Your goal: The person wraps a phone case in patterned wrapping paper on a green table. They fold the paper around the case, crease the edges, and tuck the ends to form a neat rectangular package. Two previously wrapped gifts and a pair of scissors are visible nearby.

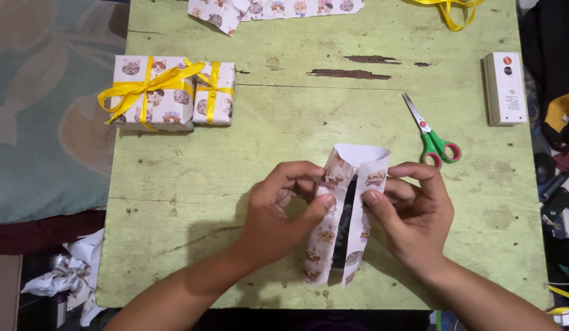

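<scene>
Both hands work at the near edge of the table (192, 178), pinching one piece of cat-print wrapping paper (348, 214) folded around a dark, narrow thing (347, 227) that shows only through the gap between the flaps. On one side, the left hand (278, 211) pinches the left flap between thumb and curled fingers; on the other, the right hand (413, 211) presses its thumb on the right flap, fingers bent behind it. At its far end the paper arches up in a white loop, and its two flaps run down toward the near edge, close together but not shut.

Beneath them, the table is pale green wood, worn, with dark patches of missing paint toward the far edge. Toward the left edge stand two wrapped boxes touching side by side, the larger box (151, 92) outermost and the smaller box (214, 92) just inside it, both tied with yellow ribbon. Along the far edge lies a spare strip of the same paper (272, 9). Near the right edge sits a white oblong box (505, 89). Green-handled scissors (432, 135) lie just beyond the right hand. More yellow ribbon (450, 9) curls at the far right corner.
</scene>
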